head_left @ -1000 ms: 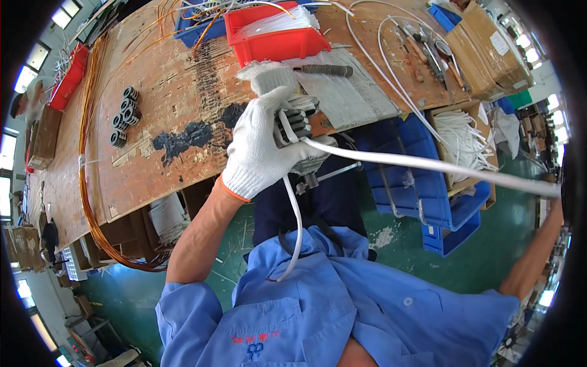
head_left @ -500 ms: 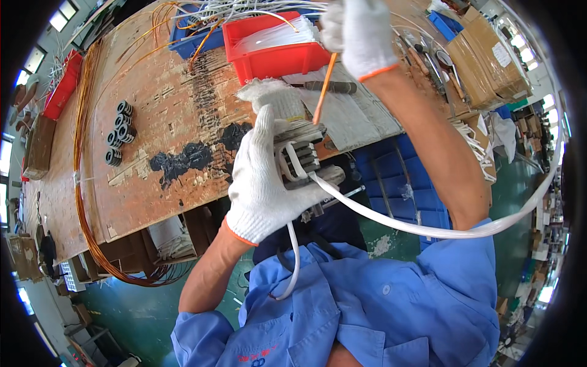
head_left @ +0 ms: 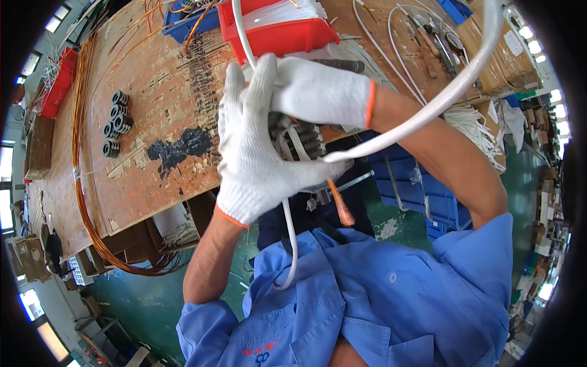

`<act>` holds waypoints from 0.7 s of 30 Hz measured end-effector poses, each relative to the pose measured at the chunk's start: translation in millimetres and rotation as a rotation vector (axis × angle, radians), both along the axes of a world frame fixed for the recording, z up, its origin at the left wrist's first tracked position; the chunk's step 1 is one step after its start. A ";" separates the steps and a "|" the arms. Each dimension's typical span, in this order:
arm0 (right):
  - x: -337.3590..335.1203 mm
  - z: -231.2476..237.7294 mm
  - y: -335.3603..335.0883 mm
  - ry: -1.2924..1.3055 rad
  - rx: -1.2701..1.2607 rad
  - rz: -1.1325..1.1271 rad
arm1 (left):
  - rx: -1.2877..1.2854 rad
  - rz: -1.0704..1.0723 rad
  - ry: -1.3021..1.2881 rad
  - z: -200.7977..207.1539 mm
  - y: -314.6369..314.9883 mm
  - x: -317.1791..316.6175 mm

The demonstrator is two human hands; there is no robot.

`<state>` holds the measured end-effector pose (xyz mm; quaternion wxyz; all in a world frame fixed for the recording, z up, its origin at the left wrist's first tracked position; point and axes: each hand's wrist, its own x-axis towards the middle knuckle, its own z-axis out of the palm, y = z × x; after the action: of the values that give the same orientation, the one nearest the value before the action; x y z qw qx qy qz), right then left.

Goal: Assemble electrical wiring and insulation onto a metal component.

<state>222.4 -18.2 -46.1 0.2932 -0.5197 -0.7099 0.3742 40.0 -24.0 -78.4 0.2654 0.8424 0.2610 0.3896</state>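
My left hand [head_left: 251, 150], in a white knit glove, is closed about a grey slotted metal piece [head_left: 312, 144] beyond the table's near edge. Its thumb lies along the piece's near side, by a white sleeved cable [head_left: 422, 119] that runs from the slots in a wide loop to the upper right. My right hand [head_left: 321, 92], gloved too, reaches across the top of the piece; its fingers are hidden behind my left hand. Below the piece hangs an orange strand with a coppery tip [head_left: 342, 211]. Another white cable length [head_left: 291, 238] droops toward my shirt.
A red bin [head_left: 281, 43] with white strips stands at the table's far side, beside a blue bin [head_left: 189, 24]. Black ribbed rings [head_left: 116, 125] and a bundle of copper wire [head_left: 79, 171] lie to the left. Tools [head_left: 434, 49] and cardboard boxes [head_left: 495, 52] are at the right.
My right hand has come down from the upper middle to the metal piece. The coppery tip has moved from above the piece to below it. The cable loop has swung up and inward.
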 end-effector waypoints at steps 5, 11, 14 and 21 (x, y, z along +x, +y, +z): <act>14.3 2.0 -77.8 -0.314 0.411 -0.135 | -0.139 -0.230 -0.030 -6.3 9.1 -1.1; 7.9 -51.7 -184.0 -0.538 0.802 -0.192 | -0.108 -0.210 -0.035 -10.8 1.3 4.9; -27.9 -48.6 -170.2 -0.536 0.792 -0.279 | -0.219 -0.216 0.051 -12.5 -1.7 4.5; 36.2 82.9 -314.8 0.490 0.489 -0.435 | -0.073 -0.172 -0.032 -14.7 -3.2 -0.4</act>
<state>258.6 -332.9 36.7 0.6406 -0.4682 -0.5607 0.2364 39.5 -27.2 -93.1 0.3327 0.8452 0.1976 0.3688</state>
